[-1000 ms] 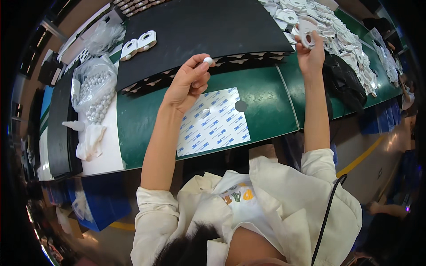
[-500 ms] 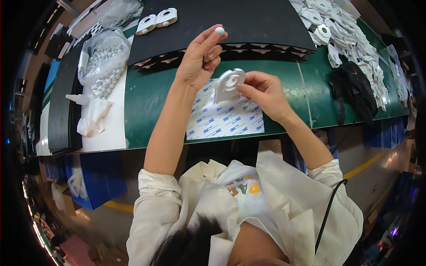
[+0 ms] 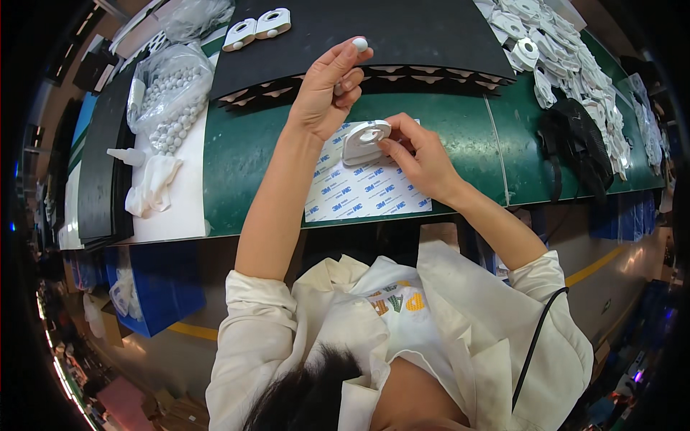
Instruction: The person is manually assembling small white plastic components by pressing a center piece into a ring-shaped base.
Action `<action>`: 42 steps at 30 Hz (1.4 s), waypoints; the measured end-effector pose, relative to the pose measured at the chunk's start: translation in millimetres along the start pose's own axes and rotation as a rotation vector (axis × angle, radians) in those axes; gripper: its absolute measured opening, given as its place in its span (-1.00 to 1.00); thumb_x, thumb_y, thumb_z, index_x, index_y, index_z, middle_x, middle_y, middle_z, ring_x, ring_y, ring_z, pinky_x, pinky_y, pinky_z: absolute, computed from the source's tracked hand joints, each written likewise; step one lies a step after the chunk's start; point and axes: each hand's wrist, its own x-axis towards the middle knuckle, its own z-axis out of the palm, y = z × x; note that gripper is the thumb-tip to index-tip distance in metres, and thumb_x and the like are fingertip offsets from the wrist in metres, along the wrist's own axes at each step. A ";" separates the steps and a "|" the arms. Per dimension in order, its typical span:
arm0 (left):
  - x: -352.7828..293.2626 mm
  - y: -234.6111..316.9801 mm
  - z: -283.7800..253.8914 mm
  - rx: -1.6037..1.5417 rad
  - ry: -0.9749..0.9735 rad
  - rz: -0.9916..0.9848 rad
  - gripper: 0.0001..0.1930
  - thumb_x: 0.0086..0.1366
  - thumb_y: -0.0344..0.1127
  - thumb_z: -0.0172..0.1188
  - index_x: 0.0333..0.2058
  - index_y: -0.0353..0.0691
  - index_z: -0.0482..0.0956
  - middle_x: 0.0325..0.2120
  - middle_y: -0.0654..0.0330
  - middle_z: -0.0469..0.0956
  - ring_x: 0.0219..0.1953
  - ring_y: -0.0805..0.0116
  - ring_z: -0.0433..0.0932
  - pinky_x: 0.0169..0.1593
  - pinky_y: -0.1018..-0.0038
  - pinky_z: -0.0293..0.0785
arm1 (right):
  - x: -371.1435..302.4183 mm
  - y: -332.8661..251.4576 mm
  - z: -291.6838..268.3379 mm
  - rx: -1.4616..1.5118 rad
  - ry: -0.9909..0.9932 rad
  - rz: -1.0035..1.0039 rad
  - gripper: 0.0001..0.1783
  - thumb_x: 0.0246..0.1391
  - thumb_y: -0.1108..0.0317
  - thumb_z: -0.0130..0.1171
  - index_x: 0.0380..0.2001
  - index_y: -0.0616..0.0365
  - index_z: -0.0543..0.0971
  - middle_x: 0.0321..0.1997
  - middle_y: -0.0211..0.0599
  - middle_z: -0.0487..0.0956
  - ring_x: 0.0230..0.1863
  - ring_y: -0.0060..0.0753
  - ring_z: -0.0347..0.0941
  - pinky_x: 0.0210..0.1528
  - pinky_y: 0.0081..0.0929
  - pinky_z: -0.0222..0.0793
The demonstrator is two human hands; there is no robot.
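Between the thumb and fingertips of my left hand (image 3: 327, 90) is a small white ball (image 3: 359, 45), raised near the front edge of the black boards. Another pale round thing shows partly inside the curled fingers. My right hand (image 3: 424, 158) pinches the right side of a white plastic part (image 3: 364, 142) with a rounded top and a round opening. The part tilts over a white sheet with blue print (image 3: 366, 194) on the green table; whether it touches the sheet I cannot tell.
Stacked black boards (image 3: 388, 36) lie ahead, with two finished-looking white parts (image 3: 257, 29) on top. At left are a bag of white balls (image 3: 172, 93), a small white bottle (image 3: 126, 156) and a white cloth (image 3: 154, 185). White parts (image 3: 575, 72) heap at right beside a black mesh bag (image 3: 575, 147).
My right hand has lowered the white part slightly and turned it, tilting it toward the sheet. The left hand still holds the ball, nearly in the same place.
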 end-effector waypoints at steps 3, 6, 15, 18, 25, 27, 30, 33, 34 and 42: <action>-0.2 0.1 -0.1 -0.001 0.009 -0.001 -0.78 0.18 -0.25 0.16 -0.22 -0.19 0.52 -0.34 0.25 0.51 -0.65 0.72 0.14 -0.68 0.78 -0.04 | -0.5 0.7 0.7 0.009 0.045 -0.026 -0.85 0.11 0.47 0.00 -0.22 0.21 0.37 -0.38 -0.35 0.50 -0.38 -0.66 0.41 -0.31 -0.69 0.34; 0.1 0.3 -1.3 -0.002 0.003 0.001 -0.77 0.20 -0.23 0.14 -0.22 -0.20 0.51 -0.34 0.25 0.51 -0.65 0.72 0.15 -0.68 0.78 -0.03 | -1.2 -1.1 -0.1 0.045 0.073 -0.042 -0.84 0.11 0.48 0.00 -0.22 0.21 0.36 -0.39 -0.34 0.50 -0.40 -0.66 0.40 -0.33 -0.68 0.34; 0.6 0.9 -0.2 0.053 -0.001 0.010 -0.72 0.22 -0.29 0.09 -0.09 -0.21 0.44 -0.26 0.24 0.49 -0.64 0.71 0.12 -0.67 0.78 -0.04 | 2.3 -0.1 6.1 -0.292 0.043 -0.324 -0.84 0.02 0.56 0.03 -0.27 0.21 0.40 -0.40 -0.27 0.45 -0.45 -0.54 0.38 -0.39 -0.63 0.32; 0.3 1.1 1.0 0.076 -0.018 0.004 -0.68 0.23 -0.30 0.07 -0.04 -0.22 0.40 -0.21 0.24 0.48 -0.63 0.71 0.10 -0.67 0.78 -0.05 | 3.4 1.2 1.7 -0.244 0.037 -0.243 -0.83 0.04 0.56 0.01 -0.24 0.19 0.39 -0.39 -0.31 0.45 -0.41 -0.56 0.38 -0.33 -0.63 0.32; -4.2 0.7 15.1 0.174 0.006 -0.032 -0.74 0.24 -0.31 0.08 -0.12 -0.26 0.47 -0.35 0.24 0.50 -0.65 0.72 0.14 -0.68 0.80 -0.01 | 10.9 5.7 -24.8 0.705 0.213 0.010 -0.76 0.20 0.34 -0.10 -0.08 0.12 0.34 -0.09 -0.35 0.42 -0.06 -0.51 0.36 -0.08 -0.50 0.33; -5.7 -1.3 14.0 0.217 -0.005 -0.032 -0.73 0.23 -0.27 0.10 -0.16 -0.28 0.49 -0.41 0.28 0.50 -0.67 0.72 0.13 -0.68 0.79 0.00 | 11.6 8.8 -31.1 1.005 0.215 0.060 -0.74 0.20 0.30 -0.10 -0.06 0.09 0.33 -0.05 -0.35 0.40 -0.02 -0.47 0.32 -0.02 -0.47 0.28; -6.3 -3.5 10.5 0.359 -0.015 -0.098 -0.72 0.17 -0.26 0.17 -0.18 -0.27 0.50 -0.48 0.33 0.49 -0.69 0.71 0.13 -0.66 0.77 0.00 | 10.8 8.8 -33.6 1.047 0.206 0.065 -0.73 0.20 0.28 -0.11 -0.04 0.06 0.32 -0.04 -0.35 0.39 0.00 -0.47 0.31 0.02 -0.45 0.25; -8.5 -3.5 17.3 0.438 -0.035 -0.088 -0.70 0.12 -0.28 0.23 -0.17 -0.25 0.50 -0.53 0.36 0.47 -0.69 0.70 0.14 -0.65 0.75 0.00 | 10.3 6.4 -35.0 1.051 0.226 0.046 -0.72 0.20 0.29 -0.12 -0.03 0.05 0.31 -0.03 -0.35 0.38 0.00 -0.49 0.31 0.01 -0.45 0.26; -9.5 -3.5 21.8 0.413 -0.025 -0.092 -0.70 0.10 -0.31 0.24 -0.17 -0.25 0.51 -0.55 0.37 0.47 -0.69 0.70 0.15 -0.64 0.75 0.00 | 10.1 6.2 -35.6 1.049 0.228 0.042 -0.72 0.20 0.29 -0.12 -0.03 0.05 0.31 -0.03 -0.35 0.38 0.00 -0.49 0.31 0.01 -0.45 0.26; -8.6 -6.9 24.1 0.442 0.021 -0.171 -0.73 0.10 -0.32 0.24 -0.20 -0.25 0.52 -0.54 0.37 0.48 -0.69 0.70 0.16 -0.64 0.75 -0.01 | 11.7 9.7 -37.8 1.007 0.280 -0.026 -0.73 0.20 0.32 -0.12 -0.04 0.07 0.31 -0.03 -0.35 0.38 0.00 -0.48 0.31 0.02 -0.43 0.26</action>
